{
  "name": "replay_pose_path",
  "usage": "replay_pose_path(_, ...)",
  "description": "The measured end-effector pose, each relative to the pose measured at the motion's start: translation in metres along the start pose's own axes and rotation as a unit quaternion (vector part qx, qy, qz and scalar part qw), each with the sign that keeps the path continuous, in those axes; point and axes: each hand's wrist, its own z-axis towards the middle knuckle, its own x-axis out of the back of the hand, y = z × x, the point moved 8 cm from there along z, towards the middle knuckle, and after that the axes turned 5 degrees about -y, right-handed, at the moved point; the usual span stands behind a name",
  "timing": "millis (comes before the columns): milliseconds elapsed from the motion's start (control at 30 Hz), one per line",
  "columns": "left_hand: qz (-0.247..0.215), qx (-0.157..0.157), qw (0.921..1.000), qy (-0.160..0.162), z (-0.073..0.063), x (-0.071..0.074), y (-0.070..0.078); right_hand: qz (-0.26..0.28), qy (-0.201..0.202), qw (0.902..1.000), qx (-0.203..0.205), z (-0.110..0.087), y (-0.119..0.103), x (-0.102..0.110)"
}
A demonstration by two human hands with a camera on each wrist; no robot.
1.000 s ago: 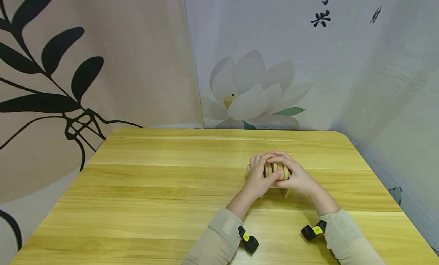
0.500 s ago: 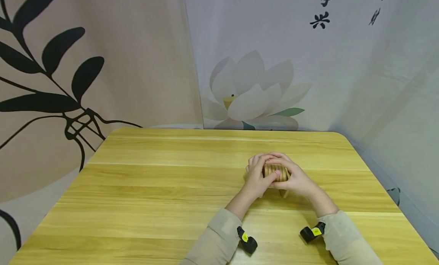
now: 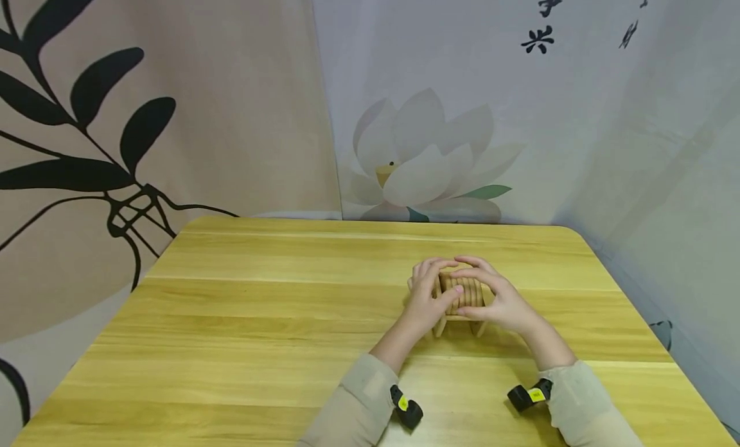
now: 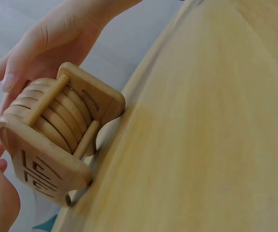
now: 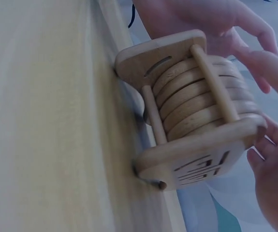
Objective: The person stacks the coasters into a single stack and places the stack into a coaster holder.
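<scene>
A small wooden rack (image 4: pixel 44 157) stands on its feet on the table, with cut-out line patterns in its end panels. It holds several round wooden coasters (image 3: pixel 467 297) upright in a row between its rails. My left hand (image 3: pixel 424 299) arches over the rack's left end, its thumb overlapping the coasters in the head view. Curved around the other side is my right hand (image 3: pixel 504 306), thumb and fingers spread. Both wrist views show gaps between the rack and the nearer palm. The far fingers are partly hidden behind the rack.
The wooden table (image 3: pixel 260 331) stretches left and forward of the hands. Behind it hangs a cloth backdrop (image 3: pixel 260 100) with printed leaves and a lotus. Black wrist cameras (image 3: pixel 406 408) sit at both sleeves.
The coasters have gone from uneven to an even row. My left hand has shifted left and both hands have loosened, so more of the rack shows between them.
</scene>
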Motion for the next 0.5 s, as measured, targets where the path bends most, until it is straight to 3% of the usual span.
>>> replay_pose_path(300,-0.007,0.012,0.9999,0.004,-0.004,0.017,0.007,-0.035,0.049,0.9982,0.009,-0.009,-0.011,0.012)
replay_pose_path(500,-0.014,0.001,0.9999,-0.003,-0.011,0.027,0.013,-0.037,0.079,0.9961,-0.013,-0.017,-0.001,0.017)
